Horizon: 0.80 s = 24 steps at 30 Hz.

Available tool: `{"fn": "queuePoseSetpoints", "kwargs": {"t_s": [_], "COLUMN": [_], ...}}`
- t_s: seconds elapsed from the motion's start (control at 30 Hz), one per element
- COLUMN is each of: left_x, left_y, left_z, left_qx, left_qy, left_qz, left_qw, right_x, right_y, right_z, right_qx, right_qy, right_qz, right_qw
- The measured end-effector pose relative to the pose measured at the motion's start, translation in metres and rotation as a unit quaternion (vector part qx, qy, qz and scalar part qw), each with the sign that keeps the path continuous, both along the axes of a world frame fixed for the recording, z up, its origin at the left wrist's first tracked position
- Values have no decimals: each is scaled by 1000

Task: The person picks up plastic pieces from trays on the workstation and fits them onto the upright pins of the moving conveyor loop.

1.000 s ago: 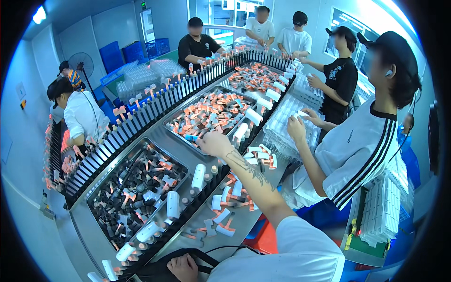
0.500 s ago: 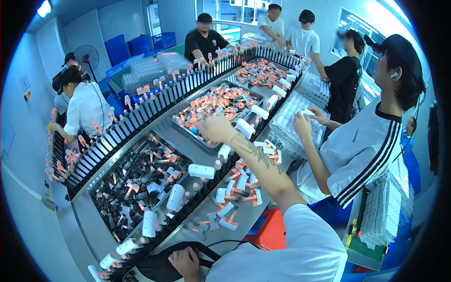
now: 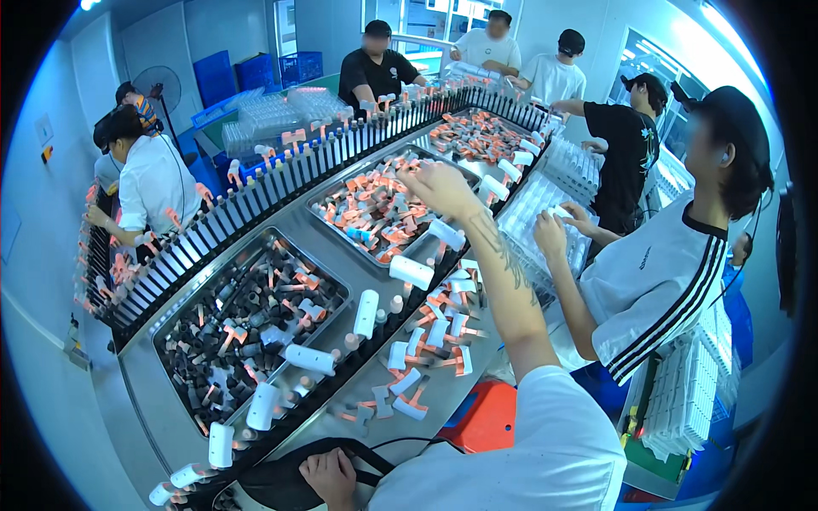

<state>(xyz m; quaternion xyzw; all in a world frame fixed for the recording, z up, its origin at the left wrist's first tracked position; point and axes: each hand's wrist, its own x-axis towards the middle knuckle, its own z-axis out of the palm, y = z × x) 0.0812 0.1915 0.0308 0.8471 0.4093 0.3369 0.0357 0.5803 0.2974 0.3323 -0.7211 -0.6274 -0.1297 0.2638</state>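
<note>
My right hand [image 3: 439,187] reaches over the right part of the middle metal tray [image 3: 319,223], which is heaped with orange-and-white T-shaped pieces [image 3: 375,200]. Its fingers are bent and drawn together at the heap; what they hold, if anything, I cannot make out. My left hand [image 3: 328,475] lies on a black bag [image 3: 273,479] at the lower edge, fingers flat on the cloth. Between me and the trays runs a row of upright pegs, several carrying white cylindrical heads [image 3: 411,272]. Loose orange-and-white pieces [image 3: 411,383] lie on the metal table on my side.
A nearer tray [image 3: 256,319] holds dark and orange parts; a far tray [image 3: 477,136] holds orange ones. The curved far peg row [image 3: 256,194] borders them. At right, a co-worker [image 3: 656,272] stands by clear plastic trays [image 3: 528,213]. A red stool [image 3: 486,417] stands below.
My right hand has moved right and away from me, over the middle tray's heap. White heads on the near peg row have changed position. My left hand stays on the bag.
</note>
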Motion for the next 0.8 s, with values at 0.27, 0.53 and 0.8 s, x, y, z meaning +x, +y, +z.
{"fn": "queuePoseSetpoints", "kwargs": {"t_s": [0.27, 0.53, 0.8], "left_x": [10, 8, 9], "left_y": [-6, -1, 11], "left_z": [26, 19, 4], "left_qx": [-17, -79, -55], "left_qy": [13, 24, 40], "left_qz": [4, 2, 3], "left_qw": [1000, 997, 998], "right_x": [38, 62, 99], "right_y": [-1, -1, -7], "right_z": [0, -23, -59], "right_qx": [20, -60, -19], "right_qy": [-9, 8, -86], "right_qz": [-82, -128, -10], "right_qw": [996, 990, 996]}}
